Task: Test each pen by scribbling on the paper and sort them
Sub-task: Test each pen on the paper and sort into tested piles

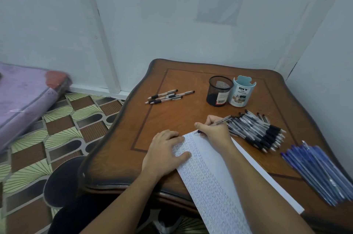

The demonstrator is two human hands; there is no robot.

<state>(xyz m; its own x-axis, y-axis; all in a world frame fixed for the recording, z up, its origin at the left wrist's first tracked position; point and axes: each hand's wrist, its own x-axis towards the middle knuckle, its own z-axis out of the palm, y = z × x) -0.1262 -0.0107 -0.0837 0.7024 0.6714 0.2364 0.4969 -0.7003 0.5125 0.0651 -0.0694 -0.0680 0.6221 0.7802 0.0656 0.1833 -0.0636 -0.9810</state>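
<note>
Now, on the head camera, the right hand [214, 130] has its fingers curled round a clear-barrelled pen [221, 121], pinching it low. The tip is down at the far corner of the paper [208, 172], a long strip already crowded with rows of small scribbles. The left hand [166, 149] lies flat, fingers straight, pressing the strip's left edge onto the wooden table [172, 119].

Watch the pen's long axis: it runs from the tip up and away to the grip's right. Its tail points straight at the pile of black-grip pens [256, 130], which sits just outside the knuckles.

Beyond the grip, and a little right, stand the black mesh cup [219, 90] and the DIY desk organizer [241, 92], touching each other. A small cluster of pens [168, 96] lies well off to the grip's left, past the left hand. The stack of blue pens [317, 172] lies back along the right forearm's outer side.

I'd say the right hand is nearer to both cups, and the sorting move hinges on that short reach forward. Which spot takes the working pens, I cannot tell.

The thumb hides the tip itself, so whether ink is landing is unclear. The forearm covers part of the strip and the bottom edge cuts off its near end. The organizer's inside is out of sight.
</note>
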